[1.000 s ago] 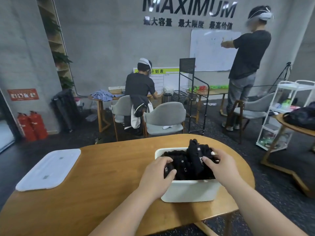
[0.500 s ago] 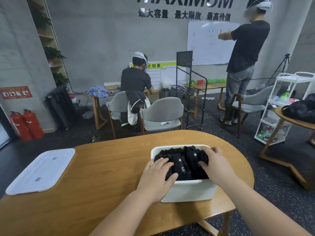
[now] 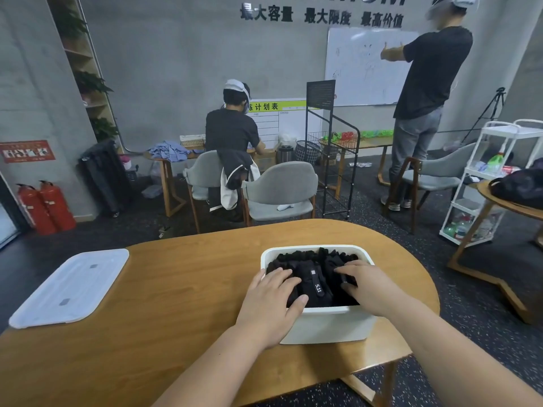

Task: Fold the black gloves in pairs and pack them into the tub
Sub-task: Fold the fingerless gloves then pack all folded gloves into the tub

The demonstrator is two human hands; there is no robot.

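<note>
The black gloves (image 3: 313,277) fill the white tub (image 3: 326,324), which stands near the right end of the tabletop (image 3: 182,289), toward its near edge. A second ago a clump of them stood proud of the rim at the middle of the tub; now the pile lies about level with the rim, a tag reading 5.11 showing on the topmost pair. Both hands have come down flat on the load. The left hand (image 3: 273,306) rests with fingers spread and lightly bent over the tub's near left corner, thumb at the front wall; the right hand (image 3: 367,284) lies palm down on the right half, fingers splayed. Neither is gripping a glove; both press.

That suggests the packing is close to finished: the gloves are in, and this looks like a last tamping so the contents sit low enough. The lid (image 3: 69,286) lies well apart at the left edge of the tabletop, not yet on. No loose gloves show on the tabletop.
</note>
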